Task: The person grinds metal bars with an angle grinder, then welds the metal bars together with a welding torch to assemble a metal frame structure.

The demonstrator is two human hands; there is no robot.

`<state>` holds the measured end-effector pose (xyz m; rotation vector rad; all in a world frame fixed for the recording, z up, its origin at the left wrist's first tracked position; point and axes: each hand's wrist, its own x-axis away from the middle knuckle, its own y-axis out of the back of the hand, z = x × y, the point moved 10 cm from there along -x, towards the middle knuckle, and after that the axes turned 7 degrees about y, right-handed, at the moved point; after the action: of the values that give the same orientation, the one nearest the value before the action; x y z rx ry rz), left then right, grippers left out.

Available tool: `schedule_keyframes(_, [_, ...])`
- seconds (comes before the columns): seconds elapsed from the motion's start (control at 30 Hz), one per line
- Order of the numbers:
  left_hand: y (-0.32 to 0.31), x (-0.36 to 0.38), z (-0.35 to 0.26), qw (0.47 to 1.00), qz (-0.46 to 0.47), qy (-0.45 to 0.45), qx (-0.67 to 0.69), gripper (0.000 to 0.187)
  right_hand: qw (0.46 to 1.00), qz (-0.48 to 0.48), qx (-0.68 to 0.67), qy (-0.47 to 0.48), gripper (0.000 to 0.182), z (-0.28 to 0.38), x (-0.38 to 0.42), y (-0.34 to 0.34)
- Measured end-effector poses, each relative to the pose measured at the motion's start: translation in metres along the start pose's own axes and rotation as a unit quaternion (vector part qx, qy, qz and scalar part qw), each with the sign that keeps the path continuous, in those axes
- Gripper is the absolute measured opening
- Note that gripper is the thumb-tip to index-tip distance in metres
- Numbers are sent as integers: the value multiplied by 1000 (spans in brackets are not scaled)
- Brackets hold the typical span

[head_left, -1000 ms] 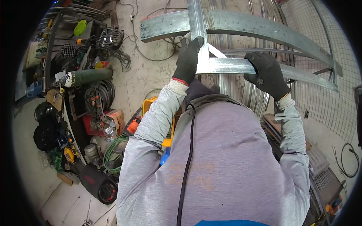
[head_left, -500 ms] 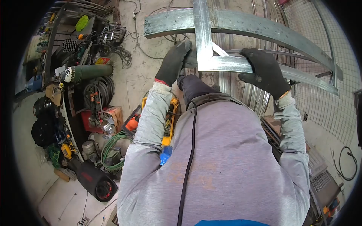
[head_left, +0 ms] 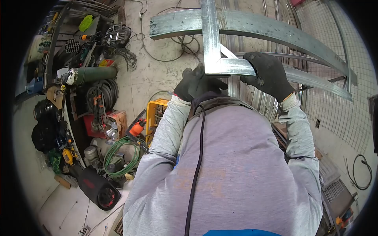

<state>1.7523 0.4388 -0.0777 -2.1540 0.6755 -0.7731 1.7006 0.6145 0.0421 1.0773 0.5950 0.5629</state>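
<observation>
A shiny metal frame (head_left: pixel 211 37) of square tubing meets in a mitred corner before me, with a short diagonal brace inside it. My right hand (head_left: pixel 268 74), in a black glove, is wrapped round the frame's near tube, right of the corner. My left hand (head_left: pixel 200 83), also gloved, is just below and left of that corner, close to my waist. Its fingers stretch out to the right along the frame's underside, partly hidden behind it. Beyond my hands, a wide curved metal beam (head_left: pixel 267 29) passes beneath the frame's upright tube.
At left are a gas cylinder (head_left: pixel 94 74), a coiled green hose (head_left: pixel 118 157), a black speaker box (head_left: pixel 98 188) and a yellow crate (head_left: pixel 151 118). Cables (head_left: pixel 165 59) lie on the floor. Wire mesh (head_left: pixel 330 70) stands at right; long metal strips lie under the frame.
My left hand has come down and right, from beside the frame to below its corner. My right hand has shifted slightly left along the tube. The frame has barely moved.
</observation>
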Motion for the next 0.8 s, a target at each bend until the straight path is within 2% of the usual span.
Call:
schedule_keyframes(0.03, [-1,1,2,999,1,7,-47,92,1000,0,0,0,60,1,0,1])
schedule_keyframes(0.37, [11,1,0,995,-32,7,-95,97,1000,-1,-14,7,59,4,-2,4])
schedule_keyframes(0.43, [0,5,-9,996,19,-35,-79,78,1000,0,-17,2,60,4,-3,5])
schedule_keyframes(0.57, [9,3,-8,994,-8,-17,-105,78,1000,-7,-17,1,59,2,-1,4])
schedule_keyframes(0.63, [25,0,-6,976,-48,-15,-214,76,1000,-5,-15,2,59,3,-2,5])
schedule_keyframes(0.73, [21,1,-5,988,-61,-39,-139,74,1000,4,-8,-5,58,3,-3,5])
schedule_keyframes(0.8, [9,2,-10,988,-55,-26,-139,74,1000,-6,-3,5,59,4,-2,5])
